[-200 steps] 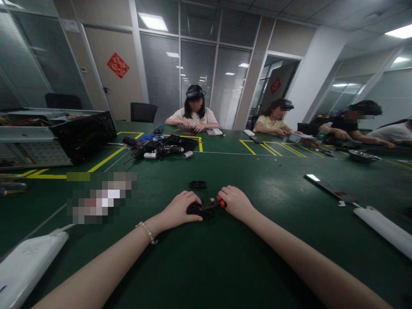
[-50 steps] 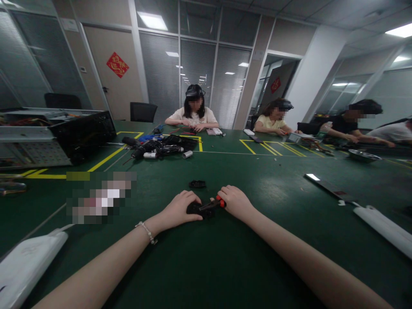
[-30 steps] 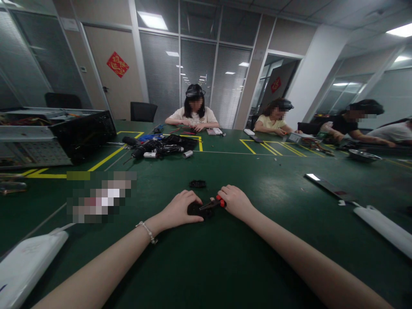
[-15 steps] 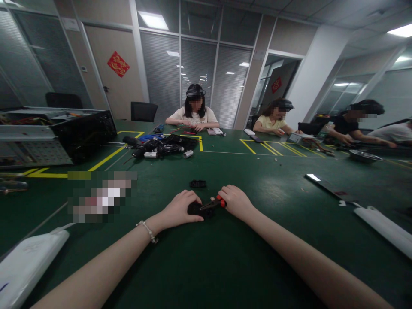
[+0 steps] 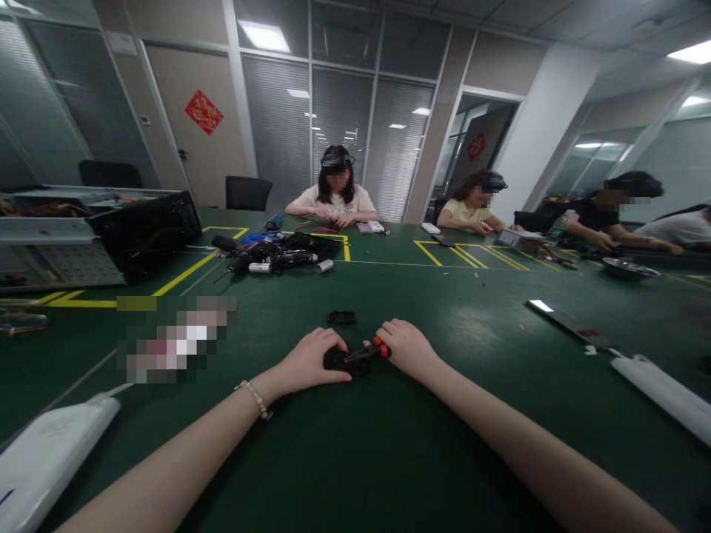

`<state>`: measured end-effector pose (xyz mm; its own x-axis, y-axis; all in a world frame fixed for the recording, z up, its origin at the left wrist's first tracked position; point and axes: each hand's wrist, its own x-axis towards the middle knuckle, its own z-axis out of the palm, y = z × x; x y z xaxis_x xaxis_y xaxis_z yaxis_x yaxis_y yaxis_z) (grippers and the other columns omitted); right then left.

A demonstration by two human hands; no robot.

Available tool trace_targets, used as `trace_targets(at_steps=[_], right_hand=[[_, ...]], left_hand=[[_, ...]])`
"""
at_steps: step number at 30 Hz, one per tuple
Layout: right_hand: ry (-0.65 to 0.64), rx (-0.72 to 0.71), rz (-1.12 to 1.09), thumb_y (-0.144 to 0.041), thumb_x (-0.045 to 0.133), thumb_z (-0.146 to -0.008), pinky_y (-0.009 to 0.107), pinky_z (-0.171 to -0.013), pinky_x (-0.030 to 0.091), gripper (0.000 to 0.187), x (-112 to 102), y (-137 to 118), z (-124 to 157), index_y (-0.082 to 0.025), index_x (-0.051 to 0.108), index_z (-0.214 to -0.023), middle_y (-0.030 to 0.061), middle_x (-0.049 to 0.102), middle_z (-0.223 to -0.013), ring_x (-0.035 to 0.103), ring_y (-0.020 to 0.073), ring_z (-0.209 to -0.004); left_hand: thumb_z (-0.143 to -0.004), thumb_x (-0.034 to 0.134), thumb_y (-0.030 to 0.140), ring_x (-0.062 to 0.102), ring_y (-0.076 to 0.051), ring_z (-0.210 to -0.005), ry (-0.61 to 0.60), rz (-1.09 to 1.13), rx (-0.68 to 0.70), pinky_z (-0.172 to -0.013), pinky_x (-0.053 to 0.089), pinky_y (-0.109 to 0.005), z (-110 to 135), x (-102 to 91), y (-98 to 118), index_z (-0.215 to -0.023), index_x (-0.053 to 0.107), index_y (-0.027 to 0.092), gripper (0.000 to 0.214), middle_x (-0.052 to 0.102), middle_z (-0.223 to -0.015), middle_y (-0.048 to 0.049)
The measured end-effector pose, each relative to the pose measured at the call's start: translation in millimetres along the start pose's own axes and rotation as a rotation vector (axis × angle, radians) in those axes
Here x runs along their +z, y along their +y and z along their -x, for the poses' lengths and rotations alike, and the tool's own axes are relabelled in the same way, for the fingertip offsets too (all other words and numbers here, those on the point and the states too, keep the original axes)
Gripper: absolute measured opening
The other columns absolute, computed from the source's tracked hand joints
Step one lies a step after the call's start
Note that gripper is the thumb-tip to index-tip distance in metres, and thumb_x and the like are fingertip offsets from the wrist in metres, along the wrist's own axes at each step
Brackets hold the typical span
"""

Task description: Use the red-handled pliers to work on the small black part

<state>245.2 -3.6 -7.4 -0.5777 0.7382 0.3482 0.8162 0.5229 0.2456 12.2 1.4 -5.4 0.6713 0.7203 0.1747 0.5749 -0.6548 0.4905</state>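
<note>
Red-gripped pliers (image 5: 365,353) sit in my right hand (image 5: 408,348), its fingers curled closed over the handles, with the narrow nose pointing left. My left hand (image 5: 312,359) pinches a dark part (image 5: 335,360) between thumb and fingers, low at the table (image 5: 355,459) right in front of me. The nose lies across that part; whether its tips bite on something or only rest there, I can't tell, since everything is black on black.

To do this well, I should press the dark part firmly down so the table takes the load and my left hand only steadies it. The nose aims into the gap between my left thumb and fingers, so a slip would probably run straight at them; drawing the fingertips out of that line would be safer. I'd seat the tips fully before squeezing, then work with small, even wrist turns rather than one hard yank, as thin edges could well crack. A second black piece (image 5: 341,317) lies just beyond my hands, apart from both, and my right knuckles should have room to swing without knocking it.
</note>
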Motion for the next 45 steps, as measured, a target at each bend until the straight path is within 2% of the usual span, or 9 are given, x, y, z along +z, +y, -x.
trace_targets(at_steps=[14, 45], right_hand=[[0.019, 0.001, -0.019, -0.024, 0.043, -0.082, 0.028, -0.069, 0.037, 0.018, -1.9, -1.5, 0.3, -0.015, 0.058, -0.083, 0.0064, 0.057, -0.080, 0.049, 0.0162, -0.074], [-0.026, 0.008, 0.006, -0.020, 0.045, -0.080, 0.028, -0.070, 0.036, 0.014, -3.4, -1.3, 0.2, -0.015, 0.057, -0.082, 0.0065, 0.057, -0.083, 0.048, 0.0167, -0.076]], left_hand=[[-0.068, 0.061, 0.049, 0.045, -0.021, -0.092, -0.011, 0.003, 0.013, -0.076, 0.036, -0.032, -0.3, 0.9, -3.0, -0.092, 0.053, 0.022, 0.037, 0.051, -0.099, -0.0016], [-0.070, 0.059, 0.050, 0.045, -0.021, -0.092, -0.020, -0.006, 0.023, -0.076, 0.036, -0.031, -0.2, 0.8, -1.6, -0.093, 0.053, 0.023, 0.036, 0.052, -0.099, -0.0014]])
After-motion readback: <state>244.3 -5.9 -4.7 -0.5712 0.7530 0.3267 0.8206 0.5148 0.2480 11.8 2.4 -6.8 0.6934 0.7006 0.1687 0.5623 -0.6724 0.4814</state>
